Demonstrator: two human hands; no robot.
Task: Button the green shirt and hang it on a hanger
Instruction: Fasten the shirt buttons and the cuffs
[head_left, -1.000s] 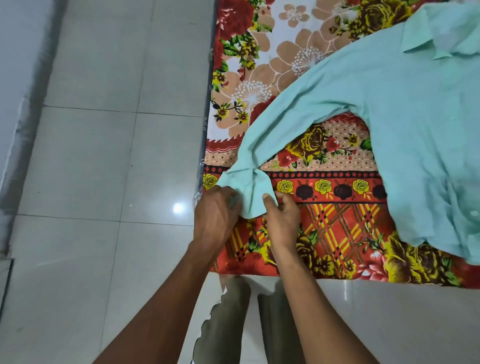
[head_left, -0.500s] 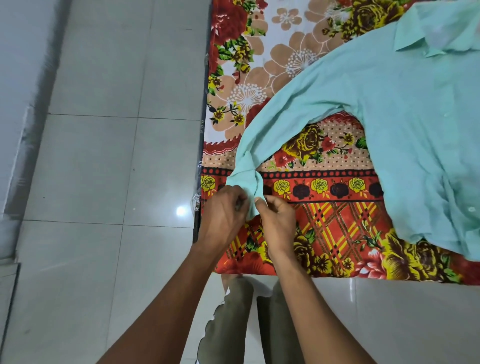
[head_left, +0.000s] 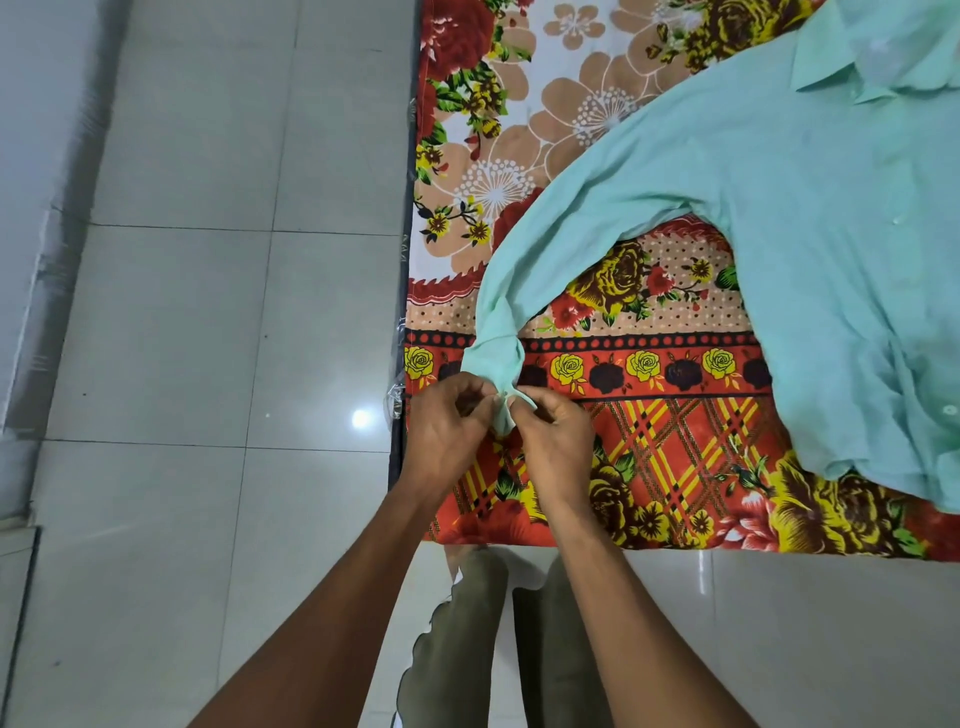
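Note:
The pale green shirt (head_left: 810, 218) lies spread on a flowered bedsheet (head_left: 649, 415), collar at the top right, its body reaching the right edge. One long sleeve runs down and left to its cuff (head_left: 496, 358) near the sheet's left edge. My left hand (head_left: 449, 436) and my right hand (head_left: 553, 441) meet at the cuff's end, each pinching the cuff fabric between thumb and fingers. The cuff's tip is bunched between them. No hanger is in view.
Pale glossy floor tiles (head_left: 208, 338) fill the left side and the bottom of the view. The mattress edge (head_left: 402, 312) runs vertically left of the cuff. My legs in olive trousers (head_left: 467, 639) stand below the sheet's near edge.
Both hands have closed in on the cuff's end and drawn its two edges together, so the flat cuff is now narrow and bunched. The view has shifted slightly.

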